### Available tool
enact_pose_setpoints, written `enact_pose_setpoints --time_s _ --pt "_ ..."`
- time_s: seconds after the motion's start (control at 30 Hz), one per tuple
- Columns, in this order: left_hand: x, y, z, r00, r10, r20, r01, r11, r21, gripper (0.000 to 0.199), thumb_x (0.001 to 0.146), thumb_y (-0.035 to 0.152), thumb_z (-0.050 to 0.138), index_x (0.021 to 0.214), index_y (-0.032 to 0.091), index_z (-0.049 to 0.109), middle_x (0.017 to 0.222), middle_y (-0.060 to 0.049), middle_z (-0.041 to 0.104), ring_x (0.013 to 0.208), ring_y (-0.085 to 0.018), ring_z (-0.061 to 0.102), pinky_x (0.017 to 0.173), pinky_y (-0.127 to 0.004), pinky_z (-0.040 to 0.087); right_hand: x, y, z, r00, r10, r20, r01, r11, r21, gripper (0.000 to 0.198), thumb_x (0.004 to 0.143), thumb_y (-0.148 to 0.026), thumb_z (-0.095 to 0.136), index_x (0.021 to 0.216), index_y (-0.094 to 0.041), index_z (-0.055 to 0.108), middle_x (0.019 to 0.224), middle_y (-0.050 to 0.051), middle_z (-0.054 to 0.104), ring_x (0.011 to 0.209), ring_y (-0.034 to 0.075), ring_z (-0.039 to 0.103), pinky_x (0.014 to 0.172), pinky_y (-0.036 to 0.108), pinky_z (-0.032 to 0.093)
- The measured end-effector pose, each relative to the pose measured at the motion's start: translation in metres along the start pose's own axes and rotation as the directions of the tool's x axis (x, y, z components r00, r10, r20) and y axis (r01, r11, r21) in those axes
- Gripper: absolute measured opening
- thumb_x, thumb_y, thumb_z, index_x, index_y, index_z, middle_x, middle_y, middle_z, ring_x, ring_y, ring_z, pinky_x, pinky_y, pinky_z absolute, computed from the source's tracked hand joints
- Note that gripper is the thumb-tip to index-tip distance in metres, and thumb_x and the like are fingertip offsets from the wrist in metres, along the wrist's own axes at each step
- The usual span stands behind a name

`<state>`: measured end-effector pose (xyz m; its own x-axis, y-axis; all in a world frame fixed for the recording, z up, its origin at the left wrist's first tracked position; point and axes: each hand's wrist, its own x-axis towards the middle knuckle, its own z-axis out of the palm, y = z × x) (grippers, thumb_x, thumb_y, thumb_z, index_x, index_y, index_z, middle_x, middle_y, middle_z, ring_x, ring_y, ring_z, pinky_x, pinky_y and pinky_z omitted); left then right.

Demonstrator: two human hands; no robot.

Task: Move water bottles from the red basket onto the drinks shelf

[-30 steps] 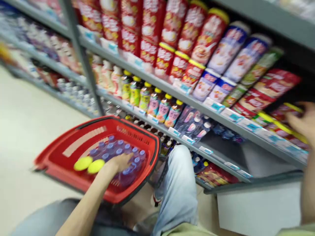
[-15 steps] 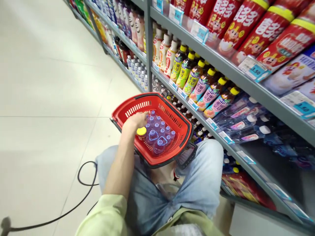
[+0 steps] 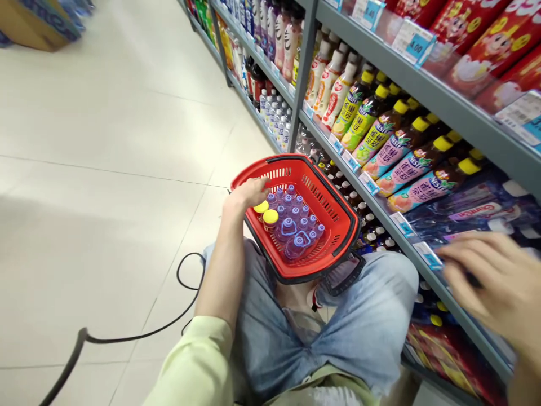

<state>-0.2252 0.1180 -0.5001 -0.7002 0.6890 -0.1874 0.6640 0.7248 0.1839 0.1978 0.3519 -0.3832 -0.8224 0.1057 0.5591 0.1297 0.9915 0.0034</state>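
Note:
A red shopping basket with black handles rests at my knees. Inside are several small clear bottles with purple caps and two containers with yellow lids. My left hand hovers at the basket's left side, beside the yellow lids, back upward and fingers loosely stretched, with nothing visible in it. At the right, my right hand is blurred in front of the shelf edge, its fingers apart from the thumb and no held item showing. It is nearest to the clear bottles lying on the shelf.
Grey shelving runs along the right with iced tea bottles and red packages. A black cable trails over the tiled floor. Top left stands a cardboard box.
My right hand has come into view at the right. A second yellow lid now shows beside my left hand. The view has shifted, so the basket and shelves appear further right.

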Motion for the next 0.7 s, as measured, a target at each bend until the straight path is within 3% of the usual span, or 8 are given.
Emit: enact_pose_setpoints --time_s 0.07,0.13,0.3,0.43,0.6,0.7 --pt "-0.001 -0.001 -0.002 1.000 -0.007 -0.013 0.007 1.000 -0.008 0.046 0.105 0.028 0.041 0.145 0.009 0.053 0.142 -0.020 0.065 0.132 -0.027 0.063 0.110 -0.036 0.050 0.026 -0.014 0.035 0.960 -0.261 0.098 0.265 0.964 -0.031 0.012 0.091 -0.029 0.064 0.100 -0.029 0.072 0.092 0.004 0.076 0.093 0.029 0.069 0.078 0.044 0.053" --pt "-0.001 -0.002 -0.004 1.000 -0.012 -0.016 0.012 1.000 -0.018 0.046 0.105 0.028 0.041 0.146 0.010 0.053 0.146 -0.019 0.062 0.135 -0.027 0.061 0.111 -0.036 0.049 0.047 -0.027 0.069 0.918 -0.370 0.140 0.372 0.928 0.013 0.014 0.095 -0.023 0.059 0.105 -0.023 0.070 0.094 0.007 0.074 0.093 0.027 0.068 0.080 0.041 0.053" --pt "0.000 -0.002 -0.008 0.999 -0.026 0.030 0.026 1.000 -0.010 0.046 0.107 0.031 0.041 0.148 0.013 0.051 0.149 -0.017 0.061 0.136 -0.024 0.060 0.112 -0.033 0.048 0.080 -0.040 0.159 0.880 -0.333 0.339 0.259 0.934 0.245 0.019 0.103 -0.019 0.050 0.108 -0.018 0.068 0.100 0.008 0.073 0.097 0.023 0.067 0.085 0.035 0.053" --pt "0.000 0.000 -0.012 0.994 -0.046 0.104 0.045 0.999 0.010 0.048 0.107 0.033 0.042 0.151 0.016 0.049 0.147 -0.016 0.063 0.135 -0.024 0.061 0.110 -0.032 0.048 0.090 -0.036 0.223 0.793 -0.272 0.545 0.209 0.962 0.177 0.022 0.103 -0.020 0.050 0.116 -0.014 0.066 0.108 0.011 0.072 0.108 0.027 0.065 0.094 0.039 0.053" --pt "0.000 0.015 -0.008 0.991 -0.044 0.128 0.040 0.999 0.035 0.051 0.106 0.035 0.042 0.151 0.014 0.051 0.144 -0.020 0.064 0.130 -0.030 0.063 0.104 -0.039 0.052 0.084 -0.046 0.266 0.668 -0.252 0.700 0.131 0.966 0.222 0.031 0.105 -0.024 0.051 0.133 -0.013 0.060 0.130 0.013 0.068 0.124 0.027 0.062 0.107 0.040 0.050" --pt "0.003 0.029 -0.007 0.975 0.055 0.215 -0.056 0.998 -0.001 0.055 0.105 0.039 0.047 0.155 0.017 0.048 0.144 -0.016 0.065 0.131 -0.027 0.063 0.106 -0.035 0.049 0.083 -0.050 0.283 0.583 -0.218 0.782 0.137 0.976 0.170 0.041 0.103 -0.025 0.055 0.142 -0.011 0.054 0.137 0.016 0.065 0.128 0.030 0.061 0.108 0.042 0.050"
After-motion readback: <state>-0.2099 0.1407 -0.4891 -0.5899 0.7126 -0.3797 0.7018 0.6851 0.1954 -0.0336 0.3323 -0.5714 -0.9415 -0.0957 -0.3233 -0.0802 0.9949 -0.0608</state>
